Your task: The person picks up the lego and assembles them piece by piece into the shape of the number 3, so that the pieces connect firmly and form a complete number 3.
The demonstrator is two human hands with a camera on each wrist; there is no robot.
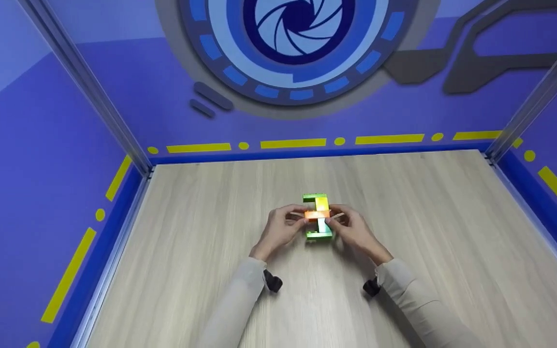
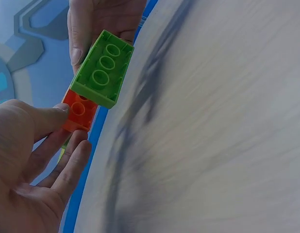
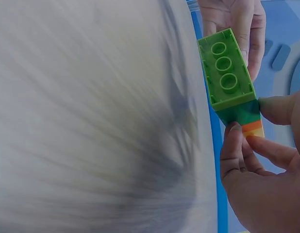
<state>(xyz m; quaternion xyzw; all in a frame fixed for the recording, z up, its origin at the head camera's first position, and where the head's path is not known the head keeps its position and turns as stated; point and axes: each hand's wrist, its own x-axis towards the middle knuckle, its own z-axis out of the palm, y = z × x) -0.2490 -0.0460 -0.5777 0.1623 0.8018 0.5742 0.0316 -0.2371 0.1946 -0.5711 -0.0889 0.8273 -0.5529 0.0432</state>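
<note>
Both hands hold one joined piece of toy building bricks above the wooden table. In the head view a light green brick [image 1: 318, 235] is at its near end, then a teal brick [image 1: 321, 224], an orange brick [image 1: 314, 215], a yellow brick [image 1: 322, 204] and another green brick [image 1: 314, 196] at the far end. My left hand [image 1: 282, 226] pinches the orange brick's left end between thumb and fingers. From the other side, my right hand [image 1: 354, 229] grips the piece around the teal and orange bricks. The near green brick's hollow underside, with round tubes, faces both wrist cameras.
The pale wood-grain table [image 1: 201, 217] extends around the hands. Blue printed panels with yellow dashes stand behind it and at both sides, including the back wall [image 1: 133, 92]. Metal posts [image 1: 90, 92] mark the corners. Each sleeve cuff has a black wrist device [image 1: 272, 281].
</note>
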